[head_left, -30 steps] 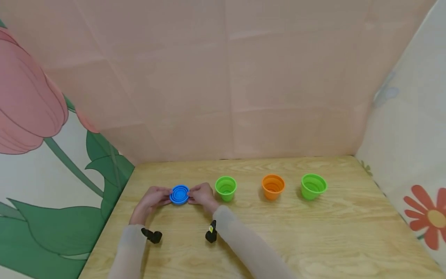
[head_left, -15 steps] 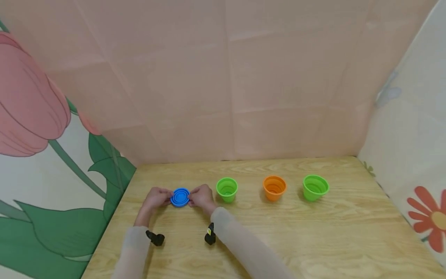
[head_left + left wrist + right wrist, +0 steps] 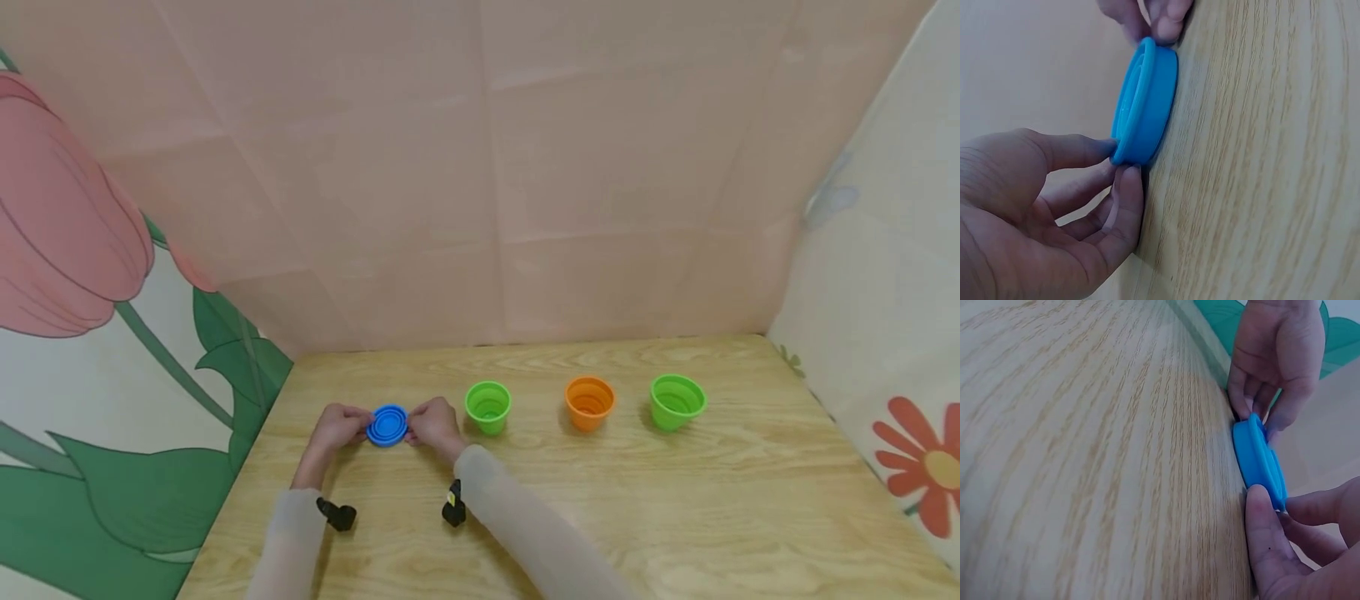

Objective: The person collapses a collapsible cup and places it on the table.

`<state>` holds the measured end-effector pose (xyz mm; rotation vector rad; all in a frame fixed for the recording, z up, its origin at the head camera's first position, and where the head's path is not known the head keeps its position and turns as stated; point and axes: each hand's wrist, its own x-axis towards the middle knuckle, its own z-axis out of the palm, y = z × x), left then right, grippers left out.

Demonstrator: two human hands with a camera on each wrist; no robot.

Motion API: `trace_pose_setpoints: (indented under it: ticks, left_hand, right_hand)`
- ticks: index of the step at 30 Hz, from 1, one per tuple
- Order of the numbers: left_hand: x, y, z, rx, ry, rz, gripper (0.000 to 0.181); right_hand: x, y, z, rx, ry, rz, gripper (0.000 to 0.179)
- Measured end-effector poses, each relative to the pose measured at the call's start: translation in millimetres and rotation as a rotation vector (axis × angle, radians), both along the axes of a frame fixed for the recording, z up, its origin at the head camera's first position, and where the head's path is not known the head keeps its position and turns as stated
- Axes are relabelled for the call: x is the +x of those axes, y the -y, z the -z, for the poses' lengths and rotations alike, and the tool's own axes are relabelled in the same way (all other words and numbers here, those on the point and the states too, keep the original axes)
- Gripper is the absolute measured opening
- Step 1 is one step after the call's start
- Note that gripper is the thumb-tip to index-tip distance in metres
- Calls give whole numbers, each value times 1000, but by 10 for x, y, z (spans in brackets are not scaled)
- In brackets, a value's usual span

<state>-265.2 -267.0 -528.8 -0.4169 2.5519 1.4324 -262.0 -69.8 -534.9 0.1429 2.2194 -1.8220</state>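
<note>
Pink cloth [image 3: 480, 183] with crease lines makes the back of the place, and on the left side 1 big tulip picture [image 3: 67, 200] with green leaves is seen. In the head view, a wooden table [image 3: 675, 517] carries 4 cups. The blue cup [image 3: 388, 426] is at the left of the row, low and flat, with its rings nested. The left hand [image 3: 337, 429] pinches it from the left side, and the right hand [image 3: 437, 425] pinches it from the right side. Just beside the right hand stands 1 green cup [image 3: 488, 407], then, further right, 1 orange cup [image 3: 589, 403] and 1 more green cup [image 3: 677, 402]; these 3 are tall and upright.

In the left wrist view, the left thumb lies on the rim of the blue cup, and the fingers are bent below, against its side.

In the right wrist view, 1 right fingertip presses the side wall and another digit touches the rim. The base is very near to the wood; whether it touches, I cannot tell.
</note>
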Motion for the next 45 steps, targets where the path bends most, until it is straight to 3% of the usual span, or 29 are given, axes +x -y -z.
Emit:
trace_pose_setpoints:
  ticks: [8,15,24,31,38,45]
  left_hand:
    - [15,0,26,27,-28,-23,29]
    - [68,-18,-109,24,-56,-35,29]
    - [168,-177,-380,13,-227,29,22]
    - [290,-433,-527,56,-277,89,21]
    - [334,-655,-540,156,-309,148,32]
    - [363,-808,-494,121,-332,218,42]
  right_hand:
    - [16,-26,44,9,-62,-12,13]
    - [93,-104,-52,34,-101,-66,11]
    - [231,-301,-338,-99,-163,-107,18]
    - [330,-607,-672,-198,-240,-139,19]
    - [452,-1108,-944,-86,-330,-99,17]
    - [480,-1485,-885,123,-429,-48,20]
